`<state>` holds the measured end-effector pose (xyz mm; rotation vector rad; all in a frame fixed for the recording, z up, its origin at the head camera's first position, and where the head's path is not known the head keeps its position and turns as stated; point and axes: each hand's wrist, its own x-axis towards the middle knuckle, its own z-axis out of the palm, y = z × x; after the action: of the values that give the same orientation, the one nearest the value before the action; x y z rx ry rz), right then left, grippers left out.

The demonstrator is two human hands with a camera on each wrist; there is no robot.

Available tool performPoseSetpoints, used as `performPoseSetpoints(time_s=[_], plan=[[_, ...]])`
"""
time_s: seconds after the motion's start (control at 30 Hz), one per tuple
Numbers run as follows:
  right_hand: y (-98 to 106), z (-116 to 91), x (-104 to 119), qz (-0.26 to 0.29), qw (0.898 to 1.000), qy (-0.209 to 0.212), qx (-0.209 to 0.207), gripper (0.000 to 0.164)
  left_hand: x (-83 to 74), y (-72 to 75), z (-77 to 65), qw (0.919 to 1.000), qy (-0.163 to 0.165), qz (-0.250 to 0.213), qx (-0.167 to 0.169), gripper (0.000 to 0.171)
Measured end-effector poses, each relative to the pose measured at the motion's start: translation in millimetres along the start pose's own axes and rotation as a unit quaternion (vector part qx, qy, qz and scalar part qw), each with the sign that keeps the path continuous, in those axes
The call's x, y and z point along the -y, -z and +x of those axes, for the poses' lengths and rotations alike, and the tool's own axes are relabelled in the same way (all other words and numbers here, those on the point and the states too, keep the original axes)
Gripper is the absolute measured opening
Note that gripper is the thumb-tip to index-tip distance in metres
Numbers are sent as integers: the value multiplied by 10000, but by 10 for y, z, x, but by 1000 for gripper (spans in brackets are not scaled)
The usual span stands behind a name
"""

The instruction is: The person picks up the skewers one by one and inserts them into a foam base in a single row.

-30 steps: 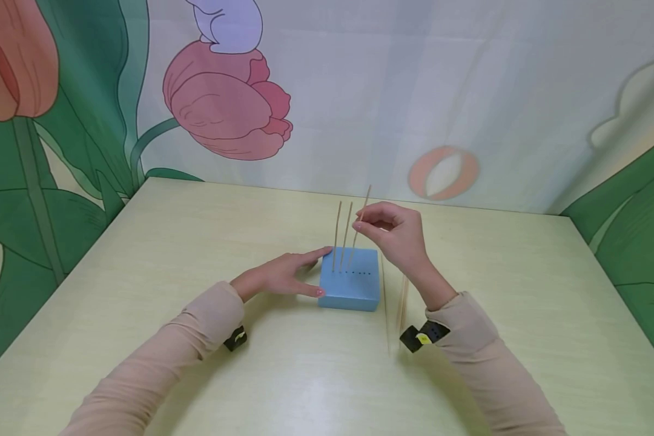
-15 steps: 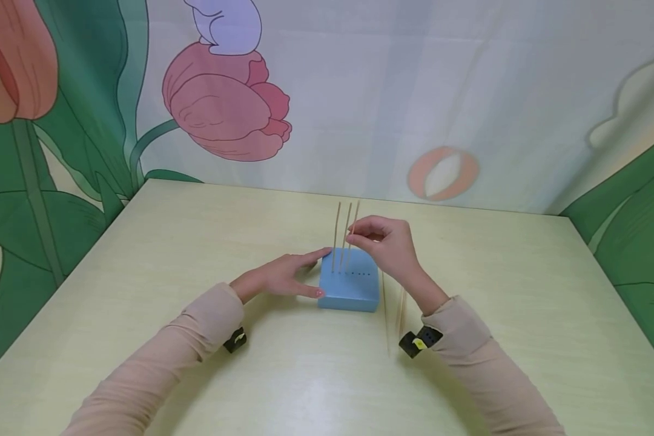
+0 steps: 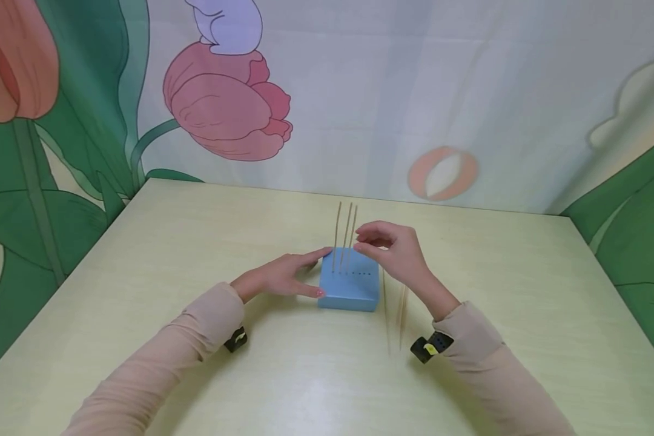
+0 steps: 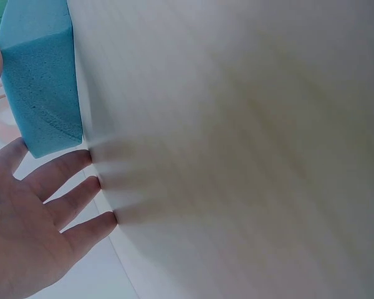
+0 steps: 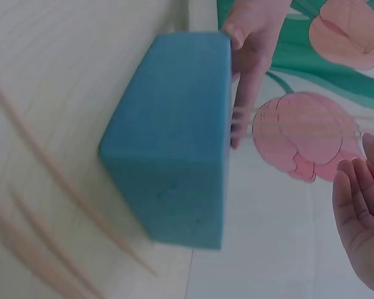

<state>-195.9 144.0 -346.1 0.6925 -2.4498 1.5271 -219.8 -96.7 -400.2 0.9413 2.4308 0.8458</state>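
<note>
A light blue block point(image 3: 349, 289), its top pierced by a row of small holes, sits on the table. Three thin wooden sticks point(image 3: 336, 237) stand in its left holes, tilted slightly. My left hand point(image 3: 278, 275) rests at the block's left side, fairly straight index finger and thumb touching its back and front left corners. In the left wrist view, the other fingertips point(image 4: 109, 218) of that hand meet the table. Above the block, my right hand point(image 3: 395, 248) is beside the third stick, thumb and fingers apart and holding nothing; in the right wrist view this hand point(image 5: 364, 218) appears at the right edge.
To the right of the block, several loose wooden sticks point(image 3: 402, 312) lie on the pale table point(image 3: 283, 375), partly under my right forearm. A printed curtain point(image 3: 354, 109) with tulips hangs behind the table's back edge.
The third stick has gone down into a hole of the block and stands with the others. My right hand has moved lower, then let go and shifted slightly right. The left hand stays put.
</note>
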Motion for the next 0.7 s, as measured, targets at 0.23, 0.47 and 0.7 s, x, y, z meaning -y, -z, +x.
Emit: performPoseSetpoints(time_s=[0.23,0.47,0.7], plan=[[242,-63,-216,-392,9965,-735,7,27,-18,12,-2,9999,118,2,51,88],[458,-111,-416,-723,9914,-1088,62,35,-11,19,-11,9999,151,9,45,90],[631,-148,-663,-1094,9848,-1276,434,49,-9,15,1,9999,136,-49,69,90]])
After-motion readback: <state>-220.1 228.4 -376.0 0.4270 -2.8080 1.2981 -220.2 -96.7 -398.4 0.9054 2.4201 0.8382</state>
